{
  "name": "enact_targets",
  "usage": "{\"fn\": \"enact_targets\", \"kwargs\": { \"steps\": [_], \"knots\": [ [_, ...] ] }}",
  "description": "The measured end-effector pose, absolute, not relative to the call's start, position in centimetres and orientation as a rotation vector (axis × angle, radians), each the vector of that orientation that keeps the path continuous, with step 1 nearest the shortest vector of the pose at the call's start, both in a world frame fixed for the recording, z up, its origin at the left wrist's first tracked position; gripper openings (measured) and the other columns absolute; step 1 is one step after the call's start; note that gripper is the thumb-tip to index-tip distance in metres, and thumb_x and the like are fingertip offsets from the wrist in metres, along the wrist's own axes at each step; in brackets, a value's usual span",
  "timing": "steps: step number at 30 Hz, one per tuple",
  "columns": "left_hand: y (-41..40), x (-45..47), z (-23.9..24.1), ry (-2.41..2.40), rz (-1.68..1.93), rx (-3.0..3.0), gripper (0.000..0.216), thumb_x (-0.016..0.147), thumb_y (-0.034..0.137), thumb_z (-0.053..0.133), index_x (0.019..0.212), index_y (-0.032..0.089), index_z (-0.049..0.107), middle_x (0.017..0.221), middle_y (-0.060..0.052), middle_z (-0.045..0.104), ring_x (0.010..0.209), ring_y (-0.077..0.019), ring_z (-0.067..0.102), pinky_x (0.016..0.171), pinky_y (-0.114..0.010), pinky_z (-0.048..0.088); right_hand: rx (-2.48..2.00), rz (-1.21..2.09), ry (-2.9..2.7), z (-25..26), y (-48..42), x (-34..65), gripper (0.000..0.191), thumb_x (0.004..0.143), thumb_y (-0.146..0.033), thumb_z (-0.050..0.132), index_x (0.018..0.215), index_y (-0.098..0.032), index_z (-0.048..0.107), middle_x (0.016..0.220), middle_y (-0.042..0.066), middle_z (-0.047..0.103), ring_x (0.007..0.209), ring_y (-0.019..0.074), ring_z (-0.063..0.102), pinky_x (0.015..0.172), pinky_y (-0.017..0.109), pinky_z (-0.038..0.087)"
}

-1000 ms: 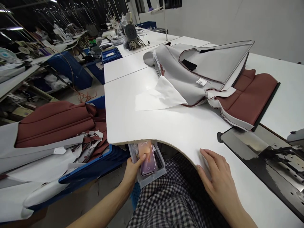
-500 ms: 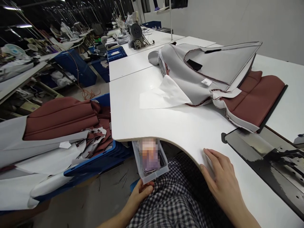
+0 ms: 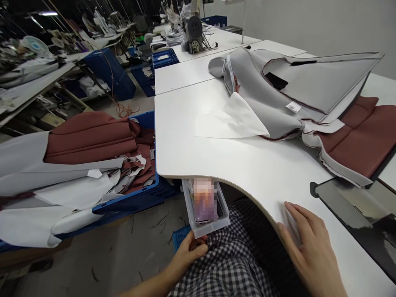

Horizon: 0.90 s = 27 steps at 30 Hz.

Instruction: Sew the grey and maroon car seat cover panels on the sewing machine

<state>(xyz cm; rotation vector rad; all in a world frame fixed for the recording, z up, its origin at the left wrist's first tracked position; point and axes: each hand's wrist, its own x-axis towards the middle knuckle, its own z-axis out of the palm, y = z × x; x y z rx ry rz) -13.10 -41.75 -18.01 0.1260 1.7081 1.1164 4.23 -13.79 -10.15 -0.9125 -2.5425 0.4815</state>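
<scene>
The left hand (image 3: 188,253), its fingers loosely curled and grasping nothing, sits at the lower edge of a clear plastic drawer (image 3: 189,202) under the curved white laminate tabletop (image 3: 216,165). The drawer holds a blurred smartphone (image 3: 204,200). The right hand (image 3: 312,247) lies open, its fingers relaxed on the tabletop, above black-and-white checked trousers (image 3: 229,255).

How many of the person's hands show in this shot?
2. The left hand is at the corner of the clear plastic tray; the right hand rests on the curved edge of the white table.
</scene>
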Motion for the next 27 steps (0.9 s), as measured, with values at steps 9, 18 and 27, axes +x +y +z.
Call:
{"fn": "enact_targets", "kwargs": {
  "steps": [9,18,27],
  "knots": [
    [-35.9,-14.4,-15.0,1.4,0.443,1.412,0.046,0.081,0.011,0.054,0.124,0.027,0.062,0.115,-0.003,0.069,0.113,-0.0243,0.055,0.103,-0.037,0.039,-0.938,0.466,-2.554,-10.1,-13.9,4.1,0.048,0.097,-0.053,0.04,0.132,-0.022,0.051,0.127,0.011,0.057,0.118,0.0324,0.053,0.096,0.052,0.047],
    [-34.3,-12.1,-17.6,1.524,-0.005,1.832,0.023,0.07,0.022,0.069,0.09,0.012,0.064,0.084,-0.013,0.069,0.091,-0.0278,0.064,0.099,-0.043,0.044,-0.897,0.461,-2.562,-10.0,-13.9,3.9,0.047,0.098,-0.051,0.04,0.134,-0.023,0.049,0.126,0.012,0.056,0.117,0.0315,0.053,0.096,0.051,0.047],
    [-35.6,-13.2,-16.2,1.621,0.01,1.781,0.009,0.07,0.014,0.063,0.079,0.014,0.062,0.078,-0.011,0.068,0.075,-0.0259,0.064,0.081,-0.039,0.049,-0.859,0.418,-2.563,-9.9,-13.9,4.0,0.042,0.099,-0.047,0.04,0.132,-0.022,0.05,0.124,0.011,0.057,0.114,0.0299,0.053,0.093,0.048,0.048]
  ]
}}
